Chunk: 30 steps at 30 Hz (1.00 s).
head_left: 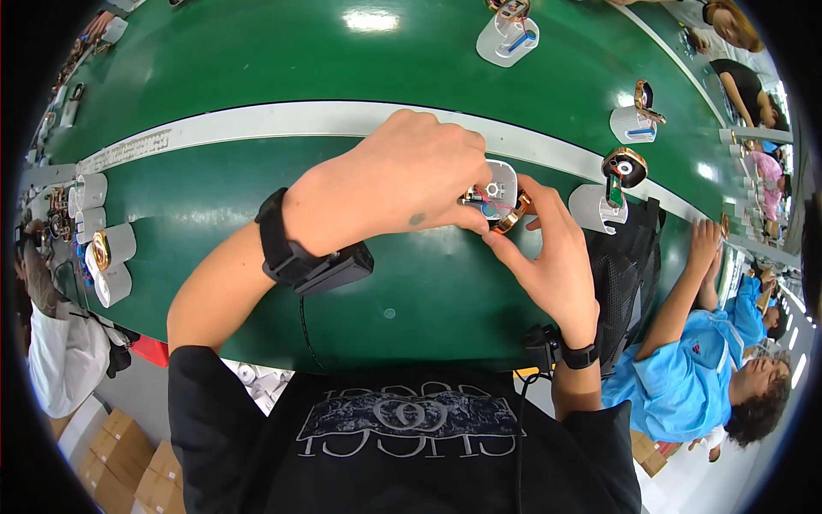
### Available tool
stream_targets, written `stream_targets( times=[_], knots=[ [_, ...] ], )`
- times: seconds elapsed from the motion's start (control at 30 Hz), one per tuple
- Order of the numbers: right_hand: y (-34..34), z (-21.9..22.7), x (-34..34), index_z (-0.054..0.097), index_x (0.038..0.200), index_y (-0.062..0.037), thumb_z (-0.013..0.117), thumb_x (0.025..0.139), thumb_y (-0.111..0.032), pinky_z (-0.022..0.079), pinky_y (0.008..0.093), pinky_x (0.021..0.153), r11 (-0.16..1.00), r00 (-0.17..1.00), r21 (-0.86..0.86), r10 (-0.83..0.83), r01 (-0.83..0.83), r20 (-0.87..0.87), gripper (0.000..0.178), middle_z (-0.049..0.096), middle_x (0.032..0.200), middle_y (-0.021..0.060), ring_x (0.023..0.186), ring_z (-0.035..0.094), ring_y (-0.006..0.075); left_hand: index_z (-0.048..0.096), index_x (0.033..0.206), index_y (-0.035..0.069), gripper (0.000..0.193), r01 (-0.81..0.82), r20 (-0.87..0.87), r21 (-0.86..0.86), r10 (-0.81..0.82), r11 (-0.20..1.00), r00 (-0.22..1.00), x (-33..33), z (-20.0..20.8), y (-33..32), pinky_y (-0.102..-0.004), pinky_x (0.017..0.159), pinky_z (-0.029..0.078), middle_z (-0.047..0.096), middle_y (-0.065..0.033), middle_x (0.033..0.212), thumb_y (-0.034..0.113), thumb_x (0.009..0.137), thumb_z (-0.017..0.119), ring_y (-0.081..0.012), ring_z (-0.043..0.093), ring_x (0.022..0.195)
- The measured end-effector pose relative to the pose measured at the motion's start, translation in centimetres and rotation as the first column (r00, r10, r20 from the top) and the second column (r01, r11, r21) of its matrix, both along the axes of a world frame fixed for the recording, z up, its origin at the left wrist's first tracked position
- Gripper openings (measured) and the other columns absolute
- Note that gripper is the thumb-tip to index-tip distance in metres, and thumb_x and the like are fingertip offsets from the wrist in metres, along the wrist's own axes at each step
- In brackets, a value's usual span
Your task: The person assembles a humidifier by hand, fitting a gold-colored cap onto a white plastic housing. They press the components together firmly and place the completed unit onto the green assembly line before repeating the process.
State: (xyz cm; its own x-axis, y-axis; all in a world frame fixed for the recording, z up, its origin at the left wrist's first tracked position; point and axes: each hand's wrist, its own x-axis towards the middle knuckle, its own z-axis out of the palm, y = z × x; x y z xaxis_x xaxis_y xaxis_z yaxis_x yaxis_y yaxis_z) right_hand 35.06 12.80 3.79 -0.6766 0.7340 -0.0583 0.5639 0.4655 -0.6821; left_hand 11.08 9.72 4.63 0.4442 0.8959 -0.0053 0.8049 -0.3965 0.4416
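A white plastic housing point(503, 178) lies between my two hands on the green table, its open inside showing a red wire and a small blue part. My left hand point(419, 176) reaches over from the left, its fingers bent and closed at the housing's left side; the back of the hand hides most of its grip. From the right, my right hand point(556, 253) curls its thumb and fingers around a gold-rimmed part point(515, 212) at the housing's lower right edge. Beside my right hand stands another white housing point(591, 207) with a gold-and-black round part point(625, 168) hanging out of it.
A white rail point(300, 116) crosses the table beyond my hands. Farther off stand more housings point(507, 44) with loose parts. Several white housings point(110, 244) line the left edge. A black mesh bag point(625, 274) lies at right, near a co-worker in a blue shirt point(685, 360).
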Motion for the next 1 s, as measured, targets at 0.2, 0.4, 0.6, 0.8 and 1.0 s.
stream_targets(
  times=[0.2,0.4,0.6,0.8,1.0],
  knots=[
    [-0.3,1.0,0.5,0.053,0.142,-0.0025,0.084,0.078,-0.011,0.055,0.0369,0.084,0.999,1.0,0.044,-0.003,0.004,-0.013,0.071,0.066,0.116,0.0141,0.102,0.067,0.0279,0.067,0.123,0.014,0.045,-0.142,0.111,0.118,0.129,0.983,0.985,0.7,-0.2,-2.2,-0.0352,0.066,0.055,0.068,-0.0048,0.117,0.031,0.084,0.082,-0.0249,0.068,0.075],
    [0.3,2.7,1.0,0.055,0.143,-0.0044,0.083,0.075,-0.01,0.054,0.0359,0.087,0.984,0.997,0.167,0.049,-0.059,0.063,0.074,0.065,0.12,0.0141,0.101,0.065,0.0277,0.058,0.142,0.013,0.053,-0.392,0.528,-0.238,0.457,0.889,0.716,1.0,-0.1,-4.3,-0.0313,0.067,0.056,0.069,-0.0096,0.124,0.022,0.093,0.076,-0.0198,0.071,0.072],
    [1.0,3.1,-0.4,0.057,0.142,-0.0037,0.082,0.075,-0.012,0.052,0.0371,0.091,0.942,0.985,0.293,0.139,-0.163,0.099,0.072,0.063,0.125,0.0146,0.104,0.064,0.0287,0.056,0.145,0.009,0.046,-0.075,0.735,-0.601,0.587,0.796,0.339,2.8,-3.8,-2.3,-0.027,0.063,0.054,0.068,-0.0096,0.126,0.025,0.103,0.065,-0.0127,0.07,0.072],
    [1.0,3.1,0.3,0.055,0.143,0.0007,0.077,0.082,-0.022,0.048,0.0382,0.1,0.995,0.998,0.091,-0.047,0.051,-0.047,0.069,0.061,0.136,0.0141,0.117,0.063,0.0253,0.057,0.144,0.009,0.045,0.009,0.745,-0.615,0.578,0.788,0.332,3.0,-4.6,-2.1,-0.0256,0.058,0.052,0.071,-0.0075,0.118,0.027,0.104,0.064,-0.0121,0.07,0.07],
    [1.3,1.9,0.3,0.058,0.139,-0.0002,0.077,0.08,-0.024,0.048,0.0367,0.093,0.994,0.981,0.013,-0.101,0.105,-0.167,0.067,0.061,0.117,0.0118,0.102,0.058,0.0237,0.061,0.139,0.01,0.04,0.002,0.74,-0.605,0.561,0.796,0.37,3.0,-4.3,-2.1,-0.0241,0.054,0.051,0.072,-0.0061,0.113,0.027,0.103,0.064,-0.0122,0.069,0.068]
  ],
)
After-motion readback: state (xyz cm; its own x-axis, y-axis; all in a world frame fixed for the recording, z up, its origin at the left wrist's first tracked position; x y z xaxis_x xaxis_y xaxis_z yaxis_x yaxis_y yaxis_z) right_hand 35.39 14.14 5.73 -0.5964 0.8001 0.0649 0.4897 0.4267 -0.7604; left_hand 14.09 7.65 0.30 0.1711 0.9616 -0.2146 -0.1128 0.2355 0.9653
